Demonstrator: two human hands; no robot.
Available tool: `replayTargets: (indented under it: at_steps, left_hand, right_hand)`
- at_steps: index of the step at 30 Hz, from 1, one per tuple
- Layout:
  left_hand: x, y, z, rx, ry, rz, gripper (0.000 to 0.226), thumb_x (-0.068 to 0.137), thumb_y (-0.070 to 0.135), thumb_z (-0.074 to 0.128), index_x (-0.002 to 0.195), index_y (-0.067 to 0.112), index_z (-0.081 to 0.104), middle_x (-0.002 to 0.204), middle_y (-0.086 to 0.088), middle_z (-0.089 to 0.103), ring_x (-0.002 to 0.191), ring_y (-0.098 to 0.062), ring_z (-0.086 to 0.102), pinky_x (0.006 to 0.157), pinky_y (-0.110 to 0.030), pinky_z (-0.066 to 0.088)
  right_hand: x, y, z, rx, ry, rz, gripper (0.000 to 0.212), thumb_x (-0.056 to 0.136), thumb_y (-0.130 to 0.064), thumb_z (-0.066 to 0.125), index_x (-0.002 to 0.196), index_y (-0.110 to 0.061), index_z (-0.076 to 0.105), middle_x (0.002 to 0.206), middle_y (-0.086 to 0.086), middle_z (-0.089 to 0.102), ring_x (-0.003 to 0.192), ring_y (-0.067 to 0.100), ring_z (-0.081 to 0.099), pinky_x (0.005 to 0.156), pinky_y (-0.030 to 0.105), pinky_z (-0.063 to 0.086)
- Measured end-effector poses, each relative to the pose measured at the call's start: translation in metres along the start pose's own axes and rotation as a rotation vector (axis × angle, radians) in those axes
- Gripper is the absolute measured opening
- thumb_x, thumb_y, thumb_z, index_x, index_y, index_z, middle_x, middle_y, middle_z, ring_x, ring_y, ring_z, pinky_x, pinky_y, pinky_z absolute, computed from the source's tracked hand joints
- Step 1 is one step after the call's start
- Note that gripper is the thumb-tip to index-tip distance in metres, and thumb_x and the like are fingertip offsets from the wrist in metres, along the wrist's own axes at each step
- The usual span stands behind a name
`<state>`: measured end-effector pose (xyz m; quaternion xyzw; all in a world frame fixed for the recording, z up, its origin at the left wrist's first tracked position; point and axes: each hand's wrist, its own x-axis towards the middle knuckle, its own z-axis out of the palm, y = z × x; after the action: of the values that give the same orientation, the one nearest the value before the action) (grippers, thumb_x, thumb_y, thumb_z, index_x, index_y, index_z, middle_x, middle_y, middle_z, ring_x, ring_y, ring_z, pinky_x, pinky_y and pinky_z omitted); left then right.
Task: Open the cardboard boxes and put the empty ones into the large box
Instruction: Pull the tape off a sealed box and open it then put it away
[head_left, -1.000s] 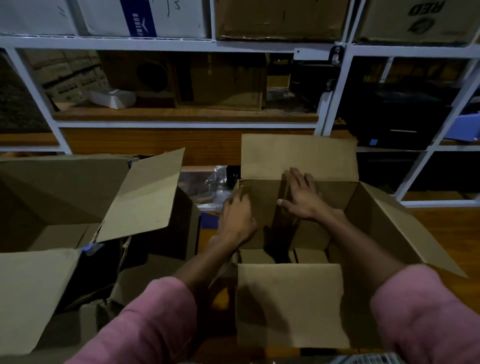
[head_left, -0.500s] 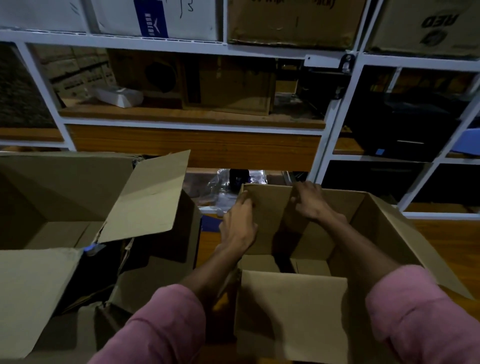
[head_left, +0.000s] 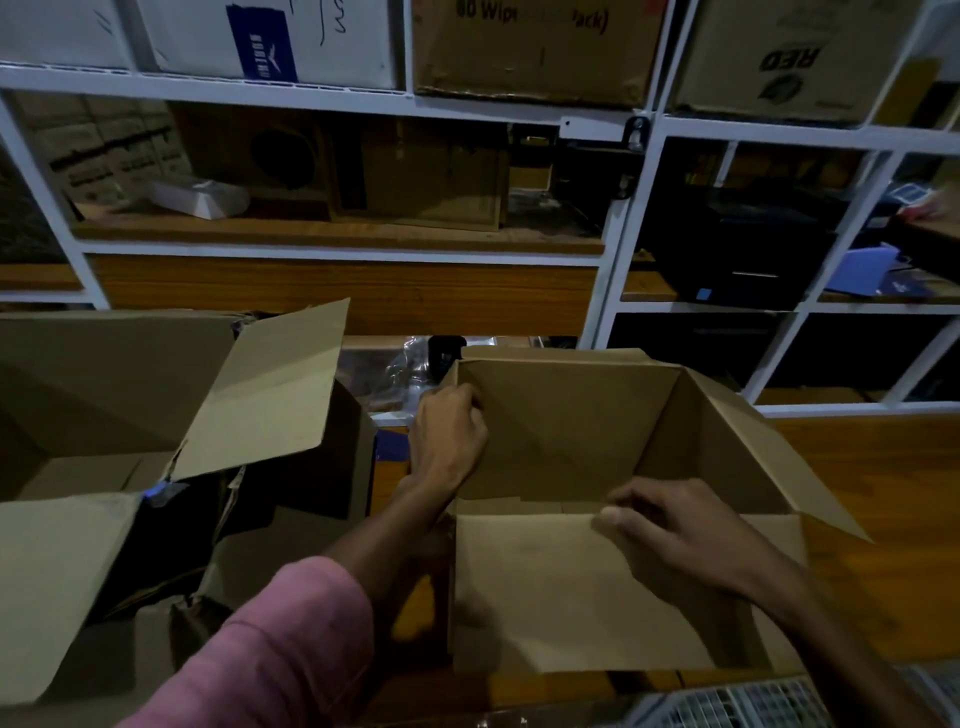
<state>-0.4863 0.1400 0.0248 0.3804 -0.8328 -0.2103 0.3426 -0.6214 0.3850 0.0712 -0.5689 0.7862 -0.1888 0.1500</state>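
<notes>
Upside-down "RED" on top-shelf carton (head_left: 789, 57)

The left hand (head_left: 448, 436) grips the far-left corner of the open brown cardboard box (head_left: 571, 431); the right hand (head_left: 670, 530) pinches its near flap at 5 o'clock.

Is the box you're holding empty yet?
Apparently empty: the small box stands open, and only bare cardboard shows inside.
</notes>
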Motion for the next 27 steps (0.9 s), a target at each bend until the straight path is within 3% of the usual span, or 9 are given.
replayTargets:
  at_steps: [2,5,7,10,13,15,20,24,27]
  left_hand:
    - [-0.005,0.002,-0.004,-0.047,0.023,0.004,0.022,0.094,0.005,0.055,0.106,0.015,0.070,0.106,-0.004,0.071,0.100,-0.019,0.065,0.088,-0.042,0.057]
    - [-0.025,0.010,-0.015,-0.091,0.023,0.055,0.023,0.095,0.005,0.053,0.108,0.014,0.070,0.112,-0.005,0.070,0.110,-0.020,0.061,0.099,-0.040,0.049]
    - [-0.046,0.020,-0.023,-0.119,0.000,0.081,0.020,0.099,0.011,0.053,0.111,0.014,0.068,0.121,-0.003,0.066,0.119,-0.018,0.054,0.104,-0.035,0.040]
    - [-0.080,0.028,-0.027,-0.067,0.000,0.148,0.027,0.100,0.032,0.048,0.118,0.020,0.064,0.138,-0.001,0.057,0.134,-0.018,0.045,0.114,-0.048,0.035]
    - [-0.116,0.017,-0.020,0.190,-0.072,0.208,0.055,0.095,0.059,0.036,0.136,0.027,0.052,0.160,0.000,0.032,0.150,-0.023,0.019,0.121,-0.054,0.018]
    - [-0.133,0.006,-0.015,0.337,-0.115,0.193,0.069,0.089,0.071,0.036,0.146,0.030,0.037,0.164,-0.005,0.019,0.150,-0.032,0.009,0.116,-0.059,0.018]
    - [-0.147,0.006,-0.015,0.488,-0.176,0.047,0.097,0.085,0.075,0.049,0.150,0.044,-0.015,0.164,-0.003,-0.014,0.142,-0.037,0.000,0.112,-0.058,0.019]
    - [-0.154,0.013,-0.015,0.465,-0.151,0.036,0.111,0.085,0.073,0.054,0.147,0.043,-0.033,0.163,0.000,-0.022,0.138,-0.037,0.017,0.106,-0.054,0.029]
    - [-0.156,0.004,-0.007,0.362,-0.146,0.088,0.126,0.080,0.065,0.069,0.150,0.038,-0.032,0.164,-0.003,-0.026,0.132,-0.041,0.030,0.098,-0.054,0.042]
  right_hand:
    - [-0.011,0.013,0.010,-0.057,-0.003,0.001,0.043,0.084,-0.073,0.049,0.111,-0.043,0.062,0.101,-0.026,0.065,0.092,-0.006,0.060,0.079,0.025,0.053]
    - [-0.013,0.025,0.033,-0.167,0.232,-0.025,0.030,0.084,-0.062,0.053,0.096,-0.037,0.063,0.091,-0.021,0.064,0.085,0.001,0.058,0.081,0.037,0.049]
    - [-0.007,0.022,0.045,-0.221,0.388,-0.062,0.021,0.085,-0.054,0.056,0.085,-0.033,0.059,0.079,-0.019,0.058,0.075,0.007,0.058,0.075,0.036,0.044]
    - [0.002,0.018,0.054,-0.249,0.479,-0.082,0.022,0.085,-0.051,0.063,0.086,-0.029,0.061,0.077,-0.014,0.056,0.074,0.013,0.059,0.073,0.036,0.038]
    - [0.000,0.025,0.055,-0.188,0.526,-0.047,0.044,0.083,-0.063,0.056,0.103,-0.026,0.068,0.098,-0.007,0.065,0.093,0.014,0.060,0.088,0.038,0.035]
    - [-0.007,0.038,0.052,-0.165,0.569,0.010,0.056,0.080,-0.069,0.050,0.111,-0.025,0.068,0.117,-0.003,0.065,0.113,0.018,0.055,0.099,0.039,0.027]
    - [-0.045,0.092,0.045,-0.265,0.633,0.268,0.075,0.076,-0.074,0.046,0.128,-0.022,0.060,0.140,0.009,0.054,0.132,0.036,0.041,0.105,0.060,0.030]
    - [-0.066,0.101,0.049,-0.365,0.633,0.352,0.085,0.071,-0.057,0.078,0.144,-0.030,0.042,0.153,-0.001,0.039,0.121,0.045,0.036,0.090,0.058,0.040]
    - [-0.062,0.095,0.048,-0.286,0.572,0.389,0.098,0.069,-0.057,0.080,0.150,-0.036,0.028,0.159,-0.008,0.021,0.123,0.042,0.032,0.091,0.058,0.042]
